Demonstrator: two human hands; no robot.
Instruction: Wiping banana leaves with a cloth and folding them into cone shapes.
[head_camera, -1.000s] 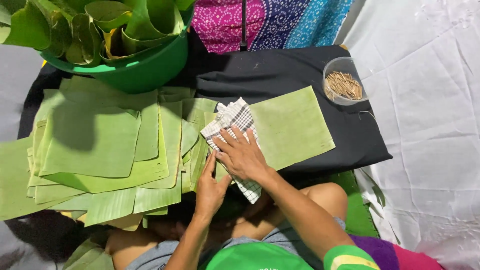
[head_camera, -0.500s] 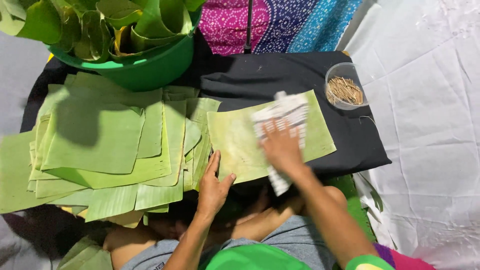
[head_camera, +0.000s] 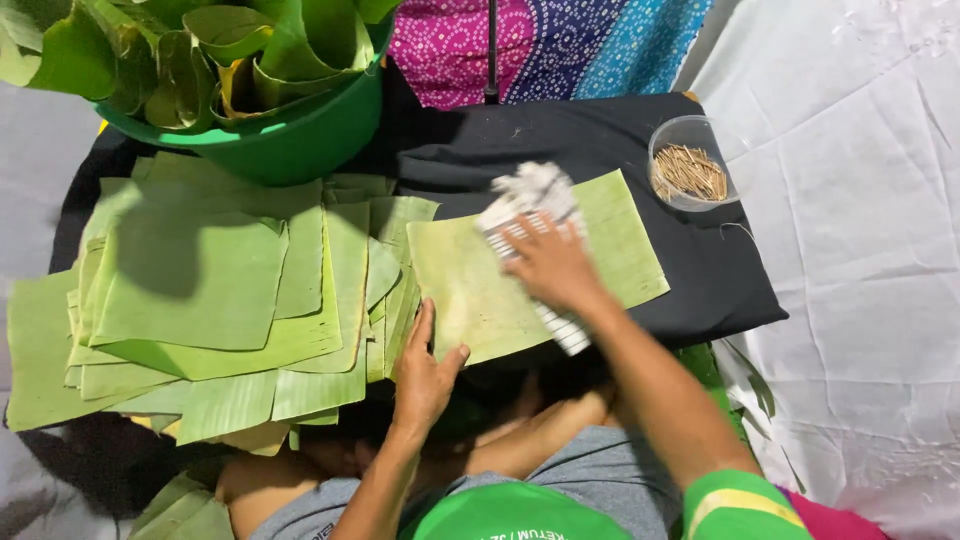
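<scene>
Checked cloth (head_camera: 532, 195) under right hand (head_camera: 552, 266) fingers, on banana leaf (head_camera: 470, 290).

No labelled packages, signs or screens show anywhere in the scene. The only containers are a small clear plastic cup (head_camera: 693, 160) of thin wooden sticks (head_camera: 690, 173), standing far right on the black cloth (head_camera: 600, 130), and a round green plastic basin (head_camera: 280, 150) of rolled leaves at the far left; neither carries a label. A strip of small white print runs along the near edge on the person's green shirt (head_camera: 510, 512), too small to make out.
</scene>
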